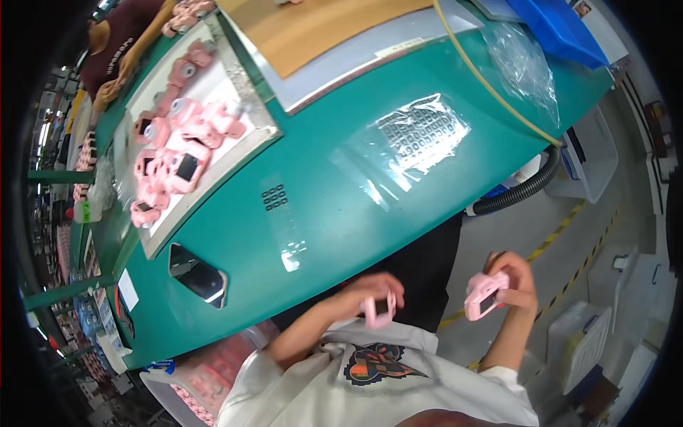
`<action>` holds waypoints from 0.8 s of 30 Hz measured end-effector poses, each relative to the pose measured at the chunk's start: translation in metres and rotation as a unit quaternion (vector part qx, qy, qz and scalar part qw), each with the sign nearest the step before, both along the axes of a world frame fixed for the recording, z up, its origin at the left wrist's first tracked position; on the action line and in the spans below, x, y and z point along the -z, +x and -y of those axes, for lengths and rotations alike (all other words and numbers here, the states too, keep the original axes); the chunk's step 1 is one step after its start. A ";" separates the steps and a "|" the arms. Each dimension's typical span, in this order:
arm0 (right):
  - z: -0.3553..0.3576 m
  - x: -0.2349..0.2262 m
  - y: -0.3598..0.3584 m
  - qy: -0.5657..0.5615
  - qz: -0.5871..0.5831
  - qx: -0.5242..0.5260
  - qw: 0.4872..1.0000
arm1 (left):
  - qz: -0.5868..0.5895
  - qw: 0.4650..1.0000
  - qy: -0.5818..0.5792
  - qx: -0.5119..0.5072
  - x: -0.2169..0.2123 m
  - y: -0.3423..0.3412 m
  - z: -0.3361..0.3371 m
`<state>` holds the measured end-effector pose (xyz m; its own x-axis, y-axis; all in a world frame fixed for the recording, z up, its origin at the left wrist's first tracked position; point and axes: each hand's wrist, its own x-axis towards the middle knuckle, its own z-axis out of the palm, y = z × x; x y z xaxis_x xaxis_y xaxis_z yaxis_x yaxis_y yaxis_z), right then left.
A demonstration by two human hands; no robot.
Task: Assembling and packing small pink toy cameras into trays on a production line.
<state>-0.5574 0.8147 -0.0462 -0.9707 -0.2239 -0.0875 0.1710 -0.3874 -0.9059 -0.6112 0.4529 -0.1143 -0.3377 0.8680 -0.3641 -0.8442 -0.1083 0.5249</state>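
Note:
My left hand (359, 293) is closed around a small pink toy camera (371, 317) with a dark screen, held low in front of my shirt beside the table edge. Off to the right, over the floor, my right hand (521, 279) grips another pink toy camera (476, 304), its dark screen partly showing. The two cameras are apart from each other. On the green table (334, 249) in front of me lies a small sheet of black square stickers (274, 197), with a clear strip (292, 252) nearer to me.
A white tray (249, 153) of several pink toy cameras (186, 168) sits at left, near a phone (197, 276). A clear bag of black pieces (425, 132) lies right of centre. A hose (523, 186) hangs by the right edge. A person (117, 53) stands far left.

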 end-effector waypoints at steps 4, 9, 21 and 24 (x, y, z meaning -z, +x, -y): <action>0.049 -0.090 -0.090 0.104 -0.147 0.042 0.983 | -0.310 0.950 0.022 -0.001 -0.155 -0.014 0.035; 0.117 -0.133 -0.267 0.248 -0.264 0.087 0.928 | -0.508 0.802 -0.182 -0.256 -0.253 -0.107 0.057; 0.161 -0.059 -0.443 0.493 -0.257 0.225 0.800 | -0.651 0.544 -0.443 -0.289 -0.158 -0.358 0.032; 0.167 -0.061 -0.455 0.507 -0.281 0.236 0.780 | -0.744 0.428 -0.433 -0.275 -0.144 -0.391 0.019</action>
<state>-1.0119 0.6480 0.0147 -0.8733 0.0773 0.4810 -0.3083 0.6767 -0.6686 -1.0021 0.4342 0.0298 -0.8212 0.2651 0.5053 0.5232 0.7033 0.4813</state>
